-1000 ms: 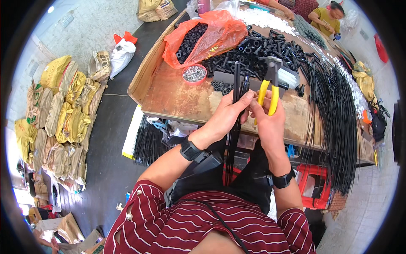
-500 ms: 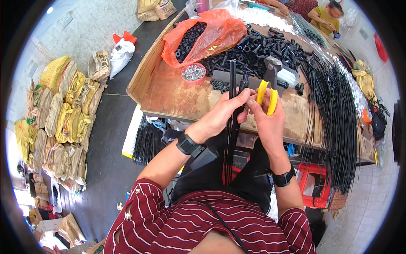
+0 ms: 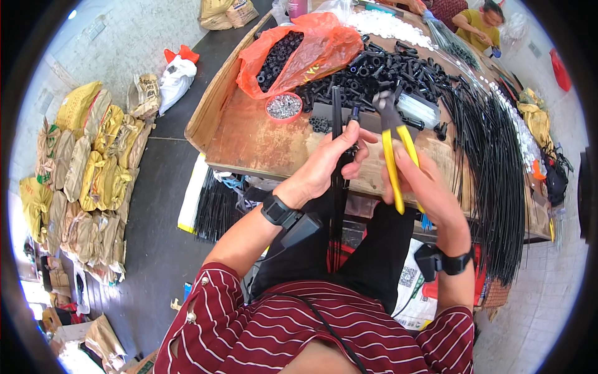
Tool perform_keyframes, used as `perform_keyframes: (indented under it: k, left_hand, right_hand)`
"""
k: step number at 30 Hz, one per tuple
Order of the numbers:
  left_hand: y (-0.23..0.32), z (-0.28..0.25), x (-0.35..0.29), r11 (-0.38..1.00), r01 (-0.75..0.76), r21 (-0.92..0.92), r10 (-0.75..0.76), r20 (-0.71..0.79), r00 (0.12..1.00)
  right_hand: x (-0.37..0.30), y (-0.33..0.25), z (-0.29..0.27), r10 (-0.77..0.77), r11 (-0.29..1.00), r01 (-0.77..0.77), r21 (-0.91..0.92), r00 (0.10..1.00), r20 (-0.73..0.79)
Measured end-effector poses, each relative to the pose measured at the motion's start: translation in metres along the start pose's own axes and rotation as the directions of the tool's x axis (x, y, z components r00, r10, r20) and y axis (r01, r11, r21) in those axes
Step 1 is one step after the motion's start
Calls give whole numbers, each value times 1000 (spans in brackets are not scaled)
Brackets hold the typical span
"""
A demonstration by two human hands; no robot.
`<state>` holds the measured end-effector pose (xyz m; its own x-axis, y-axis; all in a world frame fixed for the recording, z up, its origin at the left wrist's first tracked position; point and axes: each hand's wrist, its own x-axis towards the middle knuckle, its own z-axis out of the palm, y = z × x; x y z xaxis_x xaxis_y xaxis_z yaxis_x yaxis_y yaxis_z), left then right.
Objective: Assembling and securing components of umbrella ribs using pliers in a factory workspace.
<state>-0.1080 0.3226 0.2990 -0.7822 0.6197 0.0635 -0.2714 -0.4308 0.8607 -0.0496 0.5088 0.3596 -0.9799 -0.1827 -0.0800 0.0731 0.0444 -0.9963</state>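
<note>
My left hand (image 3: 325, 163) is closed around a bundle of thin black rods (image 3: 336, 218), which stand upright and hang down between my legs. A dark tubular fitting (image 3: 355, 113) sticks up beside the thumb of that hand; its lower part is hidden by the fingers. To the right, my right hand (image 3: 430, 187) grips a pair of pliers (image 3: 390, 168) by its yellow handles. The handles are spread apart, and the metal head points up toward the heap of black parts. The pliers are apart from the rods.
A wooden table (image 3: 249, 143) holds a red plastic bag (image 3: 330, 47) of black parts, a pink bowl (image 3: 284, 108) of small metal pieces, and loose black fittings (image 3: 386, 71). Long black rods (image 3: 492, 187) overhang its right side. Stacked sacks (image 3: 93, 162) stand left; another person (image 3: 476, 28) works far right.
My right hand has drawn away from the left, to the right and down. The pliers' handles now show at full length. My left hand stays nearly in place on the rods.
</note>
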Motion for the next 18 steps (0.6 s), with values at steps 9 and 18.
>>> perform_keyframes:
  k: [9, 18]
  left_hand:
    - [0, -1, 2, 999, 20, -33, -21, -31, 999]
    - [-1, 9, 2, 999, 9, 48, -3, -114, 993]
  right_hand:
    - [-23, -9, -18, 371, 909, -284, -307, 885, 282]
    - [-10, -27, -34, 435, 884, -314, -346, 823, 365]
